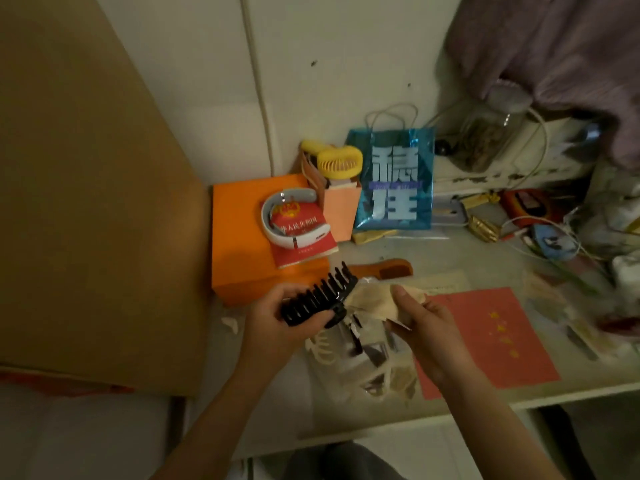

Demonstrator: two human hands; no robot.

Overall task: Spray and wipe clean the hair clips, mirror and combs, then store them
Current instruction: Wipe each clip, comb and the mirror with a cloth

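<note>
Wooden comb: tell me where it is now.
The wooden comb lies on the desk at centre of the head view, beyond the black hair clip, beside the orange box.

Both forearms reach up from the lower edge of the view and converge toward the middle, bare to the elbow. The left hand (280, 317) is turned palm-up, its fingers curled round a black hair clip (318, 296) from underneath — the thumb side lies along the near edge, and the clip's teeth point up and away. The right hand (422, 323) sits just beside it, wrist bent slightly inward, back of the hand toward the camera. Its thumb and fingers pinch a beige cloth (374, 299) — the thumb tip shows on top, pointing toward the left hand. The cloth meets the end of the clip between the two hands.
</note>
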